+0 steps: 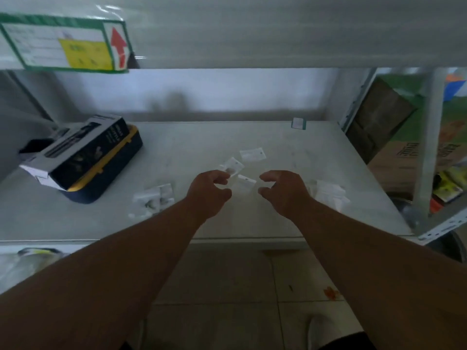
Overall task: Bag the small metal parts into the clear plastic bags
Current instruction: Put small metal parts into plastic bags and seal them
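My left hand (209, 189) pinches a small clear plastic bag (233, 167) by its near corner; something dark shows inside it. My right hand (283, 189) hovers beside it with fingers apart and holds nothing. Between the two hands another small clear bag (245, 182) lies on the grey shelf (192, 147). A third bag (252, 154) rests a little farther back. A pile of bags holding small metal parts (153, 199) sits left of my left arm. A heap of bags (328, 192) lies right of my right hand.
A black and yellow case with an open cardboard box on it (86, 157) stands at the shelf's left. A small white tag (298, 123) stands at the back right. A metal upright (427, 152) and cardboard boxes (394, 137) are at the right. A labelled shelf (65, 44) hangs overhead.
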